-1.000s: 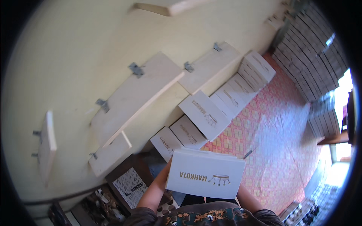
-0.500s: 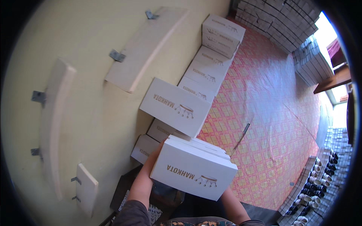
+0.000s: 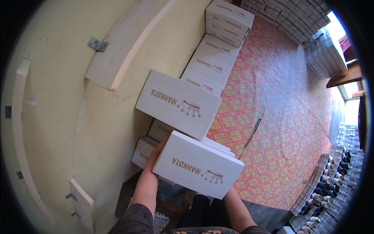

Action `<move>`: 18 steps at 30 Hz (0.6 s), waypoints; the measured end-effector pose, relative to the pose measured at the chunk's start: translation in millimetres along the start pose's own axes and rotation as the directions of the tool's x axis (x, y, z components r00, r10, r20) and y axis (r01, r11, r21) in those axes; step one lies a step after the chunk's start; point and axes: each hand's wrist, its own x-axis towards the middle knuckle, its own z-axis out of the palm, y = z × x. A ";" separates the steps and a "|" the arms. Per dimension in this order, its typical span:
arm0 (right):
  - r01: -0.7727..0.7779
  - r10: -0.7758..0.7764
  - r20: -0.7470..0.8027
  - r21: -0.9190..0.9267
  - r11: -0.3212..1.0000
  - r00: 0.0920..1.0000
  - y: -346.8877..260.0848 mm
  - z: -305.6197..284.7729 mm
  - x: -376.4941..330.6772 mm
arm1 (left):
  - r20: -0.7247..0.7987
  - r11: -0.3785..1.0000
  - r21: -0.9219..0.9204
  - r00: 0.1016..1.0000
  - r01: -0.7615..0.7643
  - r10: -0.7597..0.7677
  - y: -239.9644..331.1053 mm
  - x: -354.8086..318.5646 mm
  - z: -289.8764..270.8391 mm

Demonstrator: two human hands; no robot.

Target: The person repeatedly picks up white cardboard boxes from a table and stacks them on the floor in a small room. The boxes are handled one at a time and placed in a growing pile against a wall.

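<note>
A small stack of white cardboard boxes [image 3: 196, 163], the top one printed with gold lettering and a crown, is held in front of me. Along its left end my left hand [image 3: 160, 149] grips the stack, its fingertips partly hidden. My right hand [image 3: 230, 193] supports the lower right end, with most of its fingers out of sight under the boxes. Just beyond, a similar white box [image 3: 175, 121] lies on top of the row beside the wall, its near edge close to the held stack. Lower boxes [image 3: 143, 150] show to the left of my left hand.
A row of white boxes [image 3: 206, 58] runs along the yellowish wall, rising at its far end. Wooden boards [image 3: 126, 43] on metal brackets jut from the wall. Red-patterned floor covering [image 3: 269, 156] spreads rightward. Shoes [image 3: 327, 189] stand at the right, and tall box stacks [image 3: 323, 54] at the back.
My view has shifted, and the wall boards appear farther left. Both hands still hold the box stack, which sits slightly higher in the picture.
</note>
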 end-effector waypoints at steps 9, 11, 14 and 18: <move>0.084 -0.085 0.158 0.010 0.996 0.984 -6.9 62.1 34.7 | -0.065 0.920 -0.257 0.956 -0.294 0.288 -33.0 47.4 -123.7; 0.118 -0.125 0.191 0.045 0.992 0.974 -1.9 76.9 45.2 | -0.171 0.848 -0.440 0.955 -0.295 0.243 -38.0 34.3 -118.2; 0.174 -0.203 0.279 0.124 0.977 0.939 3.6 106.8 65.2 | -0.288 0.690 -0.626 0.930 -0.363 0.228 -69.9 -5.5 -100.6; 0.227 -0.308 0.370 0.247 0.942 0.876 6.3 126.9 85.9 | -0.403 0.609 -0.698 0.909 -0.377 0.101 -98.9 -48.5 -32.0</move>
